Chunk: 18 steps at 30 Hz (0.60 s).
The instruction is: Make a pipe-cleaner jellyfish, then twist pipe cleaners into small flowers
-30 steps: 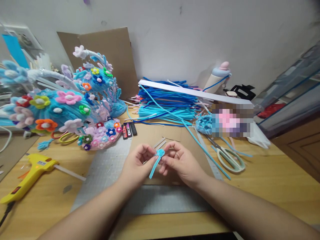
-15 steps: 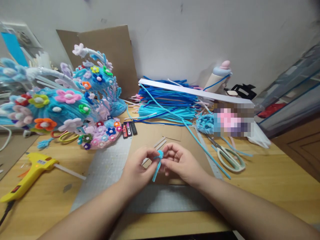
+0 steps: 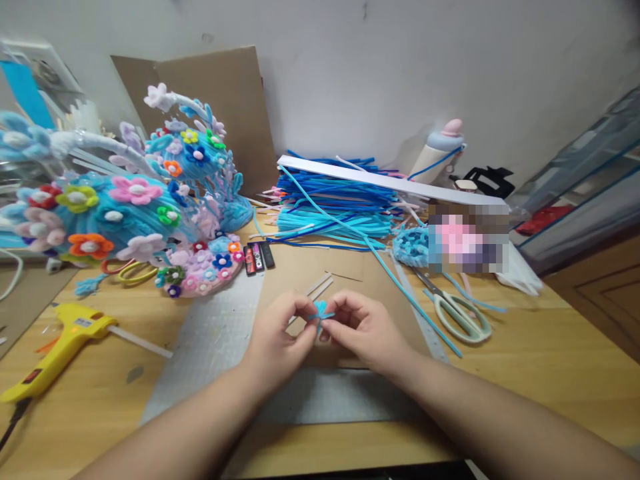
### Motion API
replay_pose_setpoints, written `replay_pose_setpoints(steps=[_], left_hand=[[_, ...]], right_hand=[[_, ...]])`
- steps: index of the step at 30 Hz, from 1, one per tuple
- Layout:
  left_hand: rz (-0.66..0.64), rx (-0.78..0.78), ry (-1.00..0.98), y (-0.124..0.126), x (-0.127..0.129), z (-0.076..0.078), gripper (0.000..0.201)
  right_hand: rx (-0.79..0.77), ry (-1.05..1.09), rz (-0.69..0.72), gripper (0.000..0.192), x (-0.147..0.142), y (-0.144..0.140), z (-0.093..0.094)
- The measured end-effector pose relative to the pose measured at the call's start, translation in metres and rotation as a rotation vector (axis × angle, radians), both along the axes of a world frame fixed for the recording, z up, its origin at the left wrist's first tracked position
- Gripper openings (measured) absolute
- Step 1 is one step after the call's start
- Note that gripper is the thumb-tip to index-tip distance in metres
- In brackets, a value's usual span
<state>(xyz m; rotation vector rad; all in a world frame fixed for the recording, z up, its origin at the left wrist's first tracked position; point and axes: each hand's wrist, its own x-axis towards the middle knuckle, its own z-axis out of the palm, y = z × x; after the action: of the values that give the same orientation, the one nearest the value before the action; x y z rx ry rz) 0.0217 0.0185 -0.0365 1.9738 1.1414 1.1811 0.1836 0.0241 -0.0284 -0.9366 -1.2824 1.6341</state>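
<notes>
a small light-blue fuzzy piece is held above the cardboard sheet, at the centre of the dial used here. at nine o'clock it is pinched between thumb and fingers of the left hand; at three o'clock it is gripped likewise by the right hand. neither hand is free.

as for progress, petal-like lobes seem to be already bent at the top, and a short end is seen hanging toward six o'clock. the shaping is judged to be partly done, since the lobes are being pinched and look uneven; their number cannot be told behind the fingers. no pale centre can be made out on it, whereas white middles are borne by the flowers on the blue ornament at ten o'clock.

the yellow glue gun at nine o'clock and the scissors at three are left unheld. plenty of uncut blue stems are stacked at twelve, beyond two slim pale sticks.
</notes>
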Motion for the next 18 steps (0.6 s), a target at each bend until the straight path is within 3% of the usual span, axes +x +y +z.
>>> replay_pose_setpoints(steps=[7, 10, 12, 14, 16, 18], left_hand=[[-0.031, 0.089, 0.065, -0.003, -0.002, 0.009, 0.014], [-0.084, 0.031, 0.068, -0.002, -0.004, 0.014, 0.024], [-0.100, -0.113, 0.014, 0.002, -0.005, 0.013, 0.026], [-0.134, -0.364, -0.113, 0.006, -0.003, 0.009, 0.022], [-0.166, -0.613, -0.280, 0.010, -0.001, 0.006, 0.026], [-0.156, -0.744, -0.426, 0.012, 0.001, 0.005, 0.031]], right_hand=[[-0.112, 0.121, 0.012, 0.022, 0.001, 0.002, -0.003], [-0.147, 0.102, 0.057, 0.021, 0.004, 0.005, -0.004], [-0.167, 0.090, 0.118, 0.024, 0.006, 0.007, -0.002], [-0.164, 0.076, 0.155, 0.027, 0.007, 0.007, 0.001], [-0.123, 0.034, 0.125, 0.026, 0.007, 0.007, 0.004], [-0.056, -0.033, 0.079, 0.021, 0.007, 0.007, 0.005]])
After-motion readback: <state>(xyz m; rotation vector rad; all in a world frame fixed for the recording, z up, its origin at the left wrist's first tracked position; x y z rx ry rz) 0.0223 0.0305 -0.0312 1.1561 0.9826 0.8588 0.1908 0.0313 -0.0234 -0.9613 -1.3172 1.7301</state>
